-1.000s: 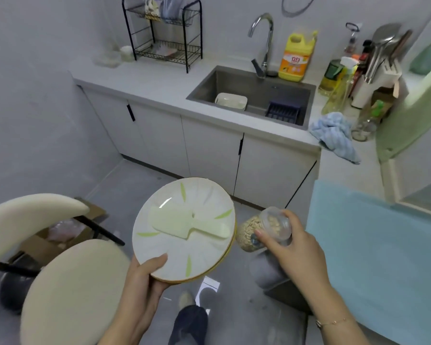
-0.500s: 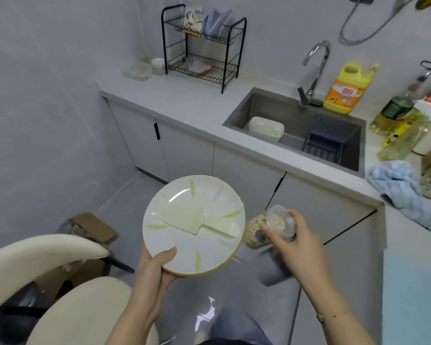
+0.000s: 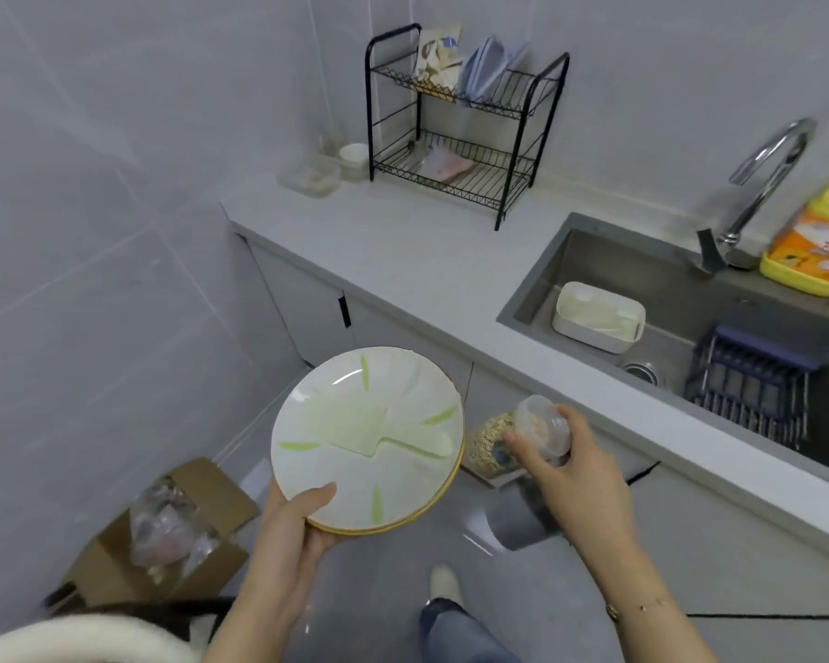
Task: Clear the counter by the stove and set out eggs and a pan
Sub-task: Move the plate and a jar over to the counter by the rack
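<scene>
My left hand (image 3: pixel 290 528) grips the near rim of a stack of white plates (image 3: pixel 350 476) with green streaks, held level over the floor. A pale green plastic scraper (image 3: pixel 355 428) lies flat on the top plate. My right hand (image 3: pixel 570 464) holds a clear plastic jar (image 3: pixel 544 423) by its lid end; beside it a second jar filled with grains (image 3: pixel 486 442) shows next to my fingers, and a grey metal cup (image 3: pixel 518 519) hangs below my palm. The grey counter (image 3: pixel 427 260) lies ahead of both hands.
A black two-tier dish rack (image 3: pixel 465 122) stands at the back of the counter, with small containers (image 3: pixel 314 172) to its left. The steel sink (image 3: pixel 680 323) holds a white tub and a dark drainer. A yellow detergent bottle (image 3: pixel 814 246) stands by the faucet. A cardboard box (image 3: pixel 164 533) sits on the floor.
The view has swung left and nearer to the counter: the dish rack and sink now lie ahead, the blue cloth and stove side are out of sight. Both hands keep their loads.
</scene>
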A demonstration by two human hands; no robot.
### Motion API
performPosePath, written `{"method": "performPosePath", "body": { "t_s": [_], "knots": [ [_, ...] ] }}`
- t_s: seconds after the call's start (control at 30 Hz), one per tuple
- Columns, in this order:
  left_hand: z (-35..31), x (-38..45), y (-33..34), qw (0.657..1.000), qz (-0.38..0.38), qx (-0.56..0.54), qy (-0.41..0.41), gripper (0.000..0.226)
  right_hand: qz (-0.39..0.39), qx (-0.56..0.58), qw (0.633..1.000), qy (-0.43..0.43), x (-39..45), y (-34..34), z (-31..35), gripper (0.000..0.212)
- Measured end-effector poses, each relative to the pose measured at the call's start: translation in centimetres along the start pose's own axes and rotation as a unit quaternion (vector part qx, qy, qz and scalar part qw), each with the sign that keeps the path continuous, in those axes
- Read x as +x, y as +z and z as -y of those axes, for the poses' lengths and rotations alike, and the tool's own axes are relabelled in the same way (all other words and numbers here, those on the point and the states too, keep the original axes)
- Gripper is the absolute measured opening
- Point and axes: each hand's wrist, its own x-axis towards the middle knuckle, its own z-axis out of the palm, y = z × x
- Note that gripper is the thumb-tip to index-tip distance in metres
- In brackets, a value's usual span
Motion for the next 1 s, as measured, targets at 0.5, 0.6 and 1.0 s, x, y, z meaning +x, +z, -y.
{"method": "performPosePath", "body": {
  "t_s": [0.5, 0.6, 1.0],
  "knots": [
    [-11.7, 21.7, 1.7, 0.999, -0.032, -0.033, 0.002, 0.046, 0.014, 0.004, 0.999, -0.029, 21.4, 6.5, 13.6, 0.065],
    [-14.3, 27.0, 0.3, 0.999, -0.026, -0.033, -0.021, 0.049, -0.004, 0.007, 1.0, -0.011, 24.5, 8.8, 16.5, 0.062],
    [-22.0, 43.3, -0.2, 0.999, -0.002, 0.004, -0.035, 0.051, -0.027, -0.059, 0.998, 0.018, 34.8, 15.5, 23.4, 0.069]
  ]
}}
